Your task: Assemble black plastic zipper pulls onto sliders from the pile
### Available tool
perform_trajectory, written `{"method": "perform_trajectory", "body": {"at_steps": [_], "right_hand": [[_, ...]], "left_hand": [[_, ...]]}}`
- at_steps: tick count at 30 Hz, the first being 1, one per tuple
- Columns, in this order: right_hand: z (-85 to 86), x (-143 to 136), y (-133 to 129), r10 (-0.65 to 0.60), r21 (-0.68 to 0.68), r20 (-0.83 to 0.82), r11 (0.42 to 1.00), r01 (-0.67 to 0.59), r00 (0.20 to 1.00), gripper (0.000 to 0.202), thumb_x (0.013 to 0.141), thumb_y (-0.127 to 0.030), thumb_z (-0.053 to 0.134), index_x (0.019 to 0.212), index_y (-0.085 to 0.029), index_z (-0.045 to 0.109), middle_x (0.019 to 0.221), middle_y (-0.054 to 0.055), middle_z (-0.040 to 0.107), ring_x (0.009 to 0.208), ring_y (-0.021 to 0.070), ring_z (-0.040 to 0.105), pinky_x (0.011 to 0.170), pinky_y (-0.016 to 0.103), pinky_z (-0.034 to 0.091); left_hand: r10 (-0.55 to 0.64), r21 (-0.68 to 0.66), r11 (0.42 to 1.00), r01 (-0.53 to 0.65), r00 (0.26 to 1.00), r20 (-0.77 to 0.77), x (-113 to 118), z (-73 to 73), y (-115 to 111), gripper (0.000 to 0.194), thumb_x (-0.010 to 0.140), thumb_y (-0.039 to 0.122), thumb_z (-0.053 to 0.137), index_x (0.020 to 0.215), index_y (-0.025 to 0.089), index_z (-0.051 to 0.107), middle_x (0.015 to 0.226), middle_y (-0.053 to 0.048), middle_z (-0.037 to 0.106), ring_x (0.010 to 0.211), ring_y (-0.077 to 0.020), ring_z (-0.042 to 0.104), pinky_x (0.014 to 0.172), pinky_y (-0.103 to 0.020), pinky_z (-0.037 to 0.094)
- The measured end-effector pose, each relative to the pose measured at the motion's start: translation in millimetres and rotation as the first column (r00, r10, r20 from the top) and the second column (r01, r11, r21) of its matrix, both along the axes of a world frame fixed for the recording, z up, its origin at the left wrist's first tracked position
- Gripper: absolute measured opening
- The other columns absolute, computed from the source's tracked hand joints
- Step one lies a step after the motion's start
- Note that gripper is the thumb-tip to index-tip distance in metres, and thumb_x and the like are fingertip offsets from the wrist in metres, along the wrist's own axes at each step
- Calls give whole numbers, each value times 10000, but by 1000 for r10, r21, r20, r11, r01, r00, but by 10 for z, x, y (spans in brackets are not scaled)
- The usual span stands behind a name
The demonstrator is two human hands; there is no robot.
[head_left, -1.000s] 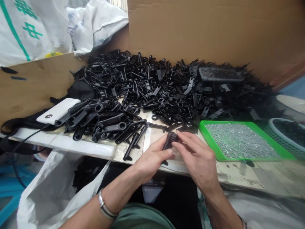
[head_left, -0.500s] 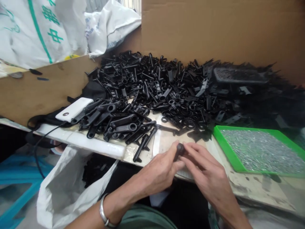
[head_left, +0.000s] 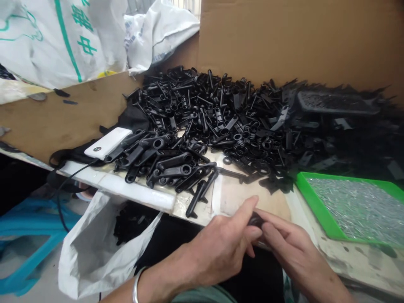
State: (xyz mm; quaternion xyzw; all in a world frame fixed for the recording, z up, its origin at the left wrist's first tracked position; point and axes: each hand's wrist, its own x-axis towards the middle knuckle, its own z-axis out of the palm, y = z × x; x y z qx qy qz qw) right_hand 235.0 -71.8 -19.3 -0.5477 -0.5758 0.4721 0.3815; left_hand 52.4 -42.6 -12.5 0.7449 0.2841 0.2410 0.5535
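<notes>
Between my two hands is a small black plastic part (head_left: 256,220), mostly covered by the fingers, so its full shape is hidden. My left hand (head_left: 224,244) grips it from the left, thumb and fingers closed on it. From the other side my right hand (head_left: 288,242) pinches the same part. Both hands are at the table's front edge. Just beyond them lie black plastic handle-like arms (head_left: 172,170) with ringed ends, in a loose group. Behind that group rises a large heap of similar black parts (head_left: 217,109).
A green tray (head_left: 318,210) of small metal pins stands at the right. A black tray (head_left: 337,103) rests on the heap. At left are a white power bank (head_left: 107,143) with a cable and an open white sack (head_left: 91,252) below the edge. Cardboard (head_left: 299,42) walls the back.
The view has shifted, so the table's things appear farther right. Both hands have lowered slightly towards me, still on the black part, and their fingers have changed position around it.
</notes>
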Motion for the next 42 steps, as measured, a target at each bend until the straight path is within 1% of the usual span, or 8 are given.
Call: {"method": "perform_trajectory", "body": {"at_steps": [9,14,17,23,30,32,36,42], "right_hand": [[55,-428,116,-225,373,323,923,94,919,289,926,-292,492,1030,-189,741,968,45,755,796,189,728,728,221,587],[127,-385,450,-144,374,417,927,-25,897,290,946,-334,499,1113,-211,701,1034,33,740,938,200,698,812,278,573],[121,-261,720,-287,504,600,860,-74,747,292,937,-325,533,1176,-209,653,1114,55,701,997,233,652,895,380,528],[-97,-227,1067,-331,421,894,853,-308,303,130,878,-196,604,970,-200,695,1043,63,662,909,257,572,594,326,497],[-111,-176,927,-654,777,629,514,-363,421,178,878,-86,571,967,-162,705,970,59,697,884,211,558,746,305,490],[-84,-131,868,-671,787,615,490,-375,415,188,885,-98,563,991,-166,701,992,71,699,901,217,561,764,310,492],[-64,-67,771,-610,747,658,601,-283,442,224,909,-144,524,1026,-217,701,1032,76,688,940,228,578,793,336,499],[70,-33,524,-397,438,404,875,206,824,174,850,-346,623,891,-195,700,903,55,688,742,196,627,664,322,522]], "left_hand": [[282,270,931,-246,954,-101,-49,-172,61,477,994,263,269,1464,183,273,595,13,581,484,-136,554,487,-223,441],[502,784,588,-201,850,-159,-236,-168,157,532,932,92,330,1452,56,225,678,-36,631,532,-174,593,505,-284,473],[638,917,382,-116,750,-171,-338,-136,191,476,926,58,351,1391,157,377,884,-111,688,762,-226,677,627,-348,522],[665,913,408,14,681,-307,-324,-321,231,367,968,172,382,1296,265,519,1443,-148,451,1382,-305,349,1034,-548,375],[693,918,396,-18,662,-286,-302,-369,333,365,989,252,367,1319,267,520,1481,-114,403,1410,-305,289,1096,-642,217],[713,913,407,-38,637,-291,-303,-334,375,373,983,227,375,1326,258,520,1481,-114,403,1410,-324,280,1090,-669,185],[741,894,444,-68,589,-323,-302,-272,468,450,942,100,380,1349,245,504,1506,-104,360,1422,-359,225,1079,-703,141],[761,886,458,-75,548,-346,-312,-219,587,501,916,50,379,1358,258,491,1533,-91,303,1432,-350,202,1059,-739,93]]}}
